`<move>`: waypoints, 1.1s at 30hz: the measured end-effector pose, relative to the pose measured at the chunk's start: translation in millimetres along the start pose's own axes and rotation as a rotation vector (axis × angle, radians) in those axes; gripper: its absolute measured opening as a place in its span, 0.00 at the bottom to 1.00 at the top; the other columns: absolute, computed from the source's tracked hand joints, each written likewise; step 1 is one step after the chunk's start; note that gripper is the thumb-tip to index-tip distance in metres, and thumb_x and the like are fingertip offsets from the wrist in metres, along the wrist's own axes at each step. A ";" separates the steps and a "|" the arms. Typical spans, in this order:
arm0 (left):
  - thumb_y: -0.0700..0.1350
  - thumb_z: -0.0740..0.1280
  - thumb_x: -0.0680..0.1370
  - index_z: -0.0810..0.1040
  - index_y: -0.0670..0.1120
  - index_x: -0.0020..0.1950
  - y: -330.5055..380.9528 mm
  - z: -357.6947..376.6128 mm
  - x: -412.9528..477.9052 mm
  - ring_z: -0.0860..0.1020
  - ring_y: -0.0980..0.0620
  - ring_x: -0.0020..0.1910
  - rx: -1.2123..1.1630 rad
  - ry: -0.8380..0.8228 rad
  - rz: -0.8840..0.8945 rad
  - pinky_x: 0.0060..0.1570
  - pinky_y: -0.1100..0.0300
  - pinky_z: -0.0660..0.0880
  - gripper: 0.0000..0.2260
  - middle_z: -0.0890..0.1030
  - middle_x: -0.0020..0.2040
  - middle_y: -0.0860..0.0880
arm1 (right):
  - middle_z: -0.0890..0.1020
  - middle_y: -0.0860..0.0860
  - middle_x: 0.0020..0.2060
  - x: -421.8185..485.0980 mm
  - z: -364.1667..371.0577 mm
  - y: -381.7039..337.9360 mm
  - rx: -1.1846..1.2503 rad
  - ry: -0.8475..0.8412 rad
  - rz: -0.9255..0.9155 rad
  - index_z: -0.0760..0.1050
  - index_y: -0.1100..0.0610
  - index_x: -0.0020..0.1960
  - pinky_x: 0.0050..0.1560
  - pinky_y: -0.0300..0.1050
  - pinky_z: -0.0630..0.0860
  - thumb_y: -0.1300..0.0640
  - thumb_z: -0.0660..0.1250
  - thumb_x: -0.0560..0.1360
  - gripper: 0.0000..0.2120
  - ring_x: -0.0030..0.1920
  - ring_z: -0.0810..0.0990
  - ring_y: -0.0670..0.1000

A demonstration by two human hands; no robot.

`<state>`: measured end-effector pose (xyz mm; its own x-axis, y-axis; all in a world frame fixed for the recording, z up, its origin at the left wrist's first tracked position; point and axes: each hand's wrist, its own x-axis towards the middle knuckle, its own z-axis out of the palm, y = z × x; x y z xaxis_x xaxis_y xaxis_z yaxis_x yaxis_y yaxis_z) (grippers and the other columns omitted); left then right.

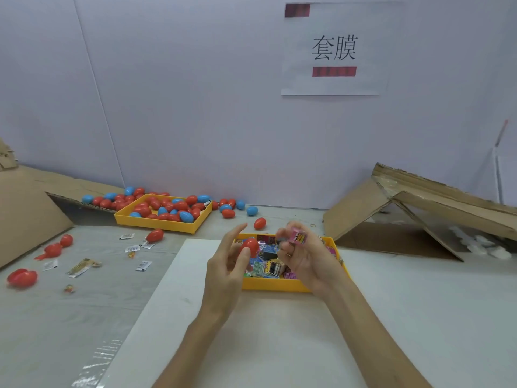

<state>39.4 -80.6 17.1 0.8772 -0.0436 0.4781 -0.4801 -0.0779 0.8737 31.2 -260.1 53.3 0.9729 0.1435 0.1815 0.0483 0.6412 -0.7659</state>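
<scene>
Head view: red egg (249,246) gripped between thumb and fingers of left hand (226,264), above near tray (275,287). Right hand (305,261) pinches pink packet (298,237) just beside it. Packet not in egg yet. Far tray (156,221) still full of eggs, so probably lots left.

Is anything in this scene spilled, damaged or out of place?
Yes. Many eggs lie loose on the table around the far tray instead of in it. Left of the white board, split red shells and small packets are scattered. The cardboard at the right has a torn edge.
</scene>
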 end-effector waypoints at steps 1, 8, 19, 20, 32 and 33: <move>0.50 0.61 0.81 0.76 0.65 0.67 1.2 0.7 -0.7 0.81 0.51 0.41 0.000 -0.015 0.002 0.41 0.55 0.81 0.16 0.82 0.45 0.56 | 0.81 0.53 0.43 -0.3 0.1 -1.1 0.009 -0.023 -0.001 0.75 0.56 0.45 0.41 0.38 0.79 0.63 0.68 0.74 0.03 0.35 0.78 0.46; 0.45 0.61 0.81 0.81 0.64 0.60 7.5 4.1 -3.9 0.77 0.55 0.39 -0.045 -0.112 0.034 0.39 0.63 0.75 0.16 0.81 0.53 0.55 | 0.81 0.54 0.38 -1.4 4.6 -3.7 -0.084 0.026 -0.001 0.81 0.56 0.41 0.33 0.36 0.76 0.64 0.72 0.71 0.04 0.30 0.77 0.45; 0.43 0.71 0.79 0.82 0.58 0.59 12.1 7.7 -3.7 0.81 0.55 0.41 -0.001 -0.164 -0.065 0.44 0.51 0.79 0.12 0.79 0.52 0.49 | 0.77 0.50 0.29 2.2 9.8 8.2 -0.590 0.249 -0.005 0.80 0.59 0.49 0.30 0.44 0.72 0.67 0.66 0.78 0.06 0.26 0.73 0.49; 0.42 0.71 0.79 0.82 0.56 0.58 12.8 6.7 -2.6 0.80 0.55 0.39 -0.025 -0.142 -0.074 0.40 0.56 0.78 0.12 0.80 0.51 0.49 | 0.77 0.50 0.29 2.3 11.3 8.9 -0.545 0.230 0.007 0.80 0.59 0.49 0.29 0.43 0.72 0.67 0.66 0.78 0.06 0.25 0.73 0.49; 0.52 0.71 0.74 0.85 0.59 0.55 20.0 0.7 -2.8 0.80 0.57 0.38 -0.178 -0.132 -0.088 0.35 0.65 0.75 0.11 0.85 0.48 0.53 | 0.83 0.53 0.41 1.4 15.8 19.2 -0.436 0.096 -0.132 0.80 0.50 0.40 0.45 0.45 0.81 0.61 0.75 0.66 0.08 0.45 0.84 0.54; 0.52 0.71 0.73 0.86 0.60 0.54 19.7 -0.1 -2.4 0.79 0.57 0.38 -0.176 -0.128 -0.086 0.35 0.64 0.75 0.10 0.85 0.48 0.52 | 0.82 0.52 0.41 1.4 15.9 19.8 -0.441 0.090 -0.132 0.80 0.50 0.40 0.46 0.45 0.81 0.61 0.76 0.67 0.08 0.45 0.84 0.54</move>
<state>27.9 -81.8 33.1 0.9021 -0.1715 0.3961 -0.3864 0.0878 0.9181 29.9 -235.2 48.2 0.9669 0.0035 0.2551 0.2451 0.2649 -0.9326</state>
